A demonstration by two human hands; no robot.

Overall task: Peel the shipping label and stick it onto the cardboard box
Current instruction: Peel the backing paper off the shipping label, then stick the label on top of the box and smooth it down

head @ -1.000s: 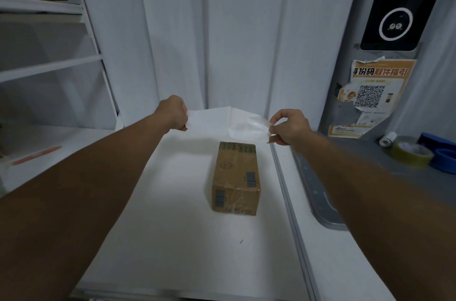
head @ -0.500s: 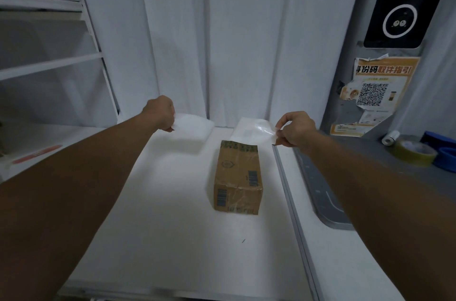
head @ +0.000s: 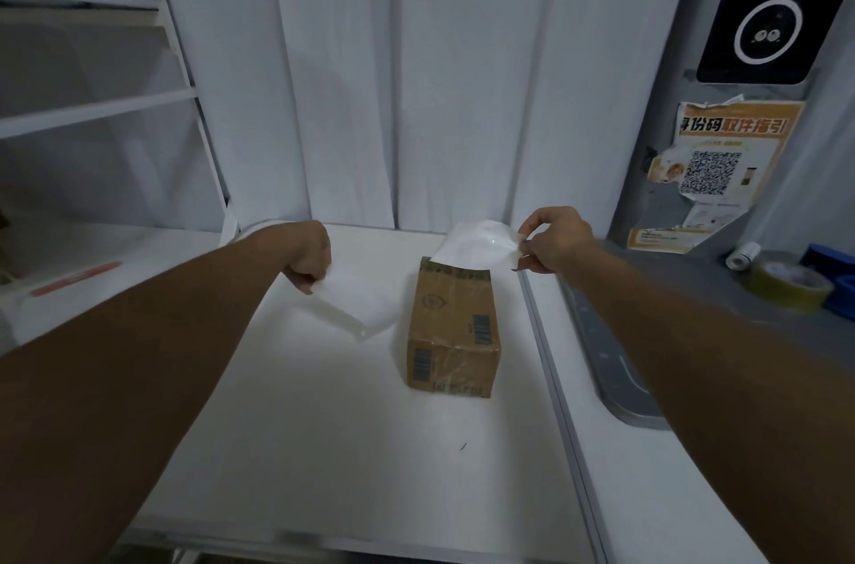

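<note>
Your left hand [head: 307,256] is closed in a fist-like grip on one corner of a white sheet [head: 358,307], which slopes down and to the right from your fingers and hangs just above the desk [head: 287,424], left of the cardboard box [head: 455,323]. Your right hand [head: 557,242] pinches the edge of a second, glossy white sheet [head: 476,246] between thumb and fingertips; that sheet is held up over the far end of the box, its lower edge overlapping the box's far top edge from this view. Which of the two sheets is the shipping label and which the backing cannot be told. The box lies lengthwise on the white desk, its near end facing you, with barcodes printed on the top and the near face and clear tape across them. To the right, on a grey surface, sits a roll of yellowish tape [head: 789,286].
</note>
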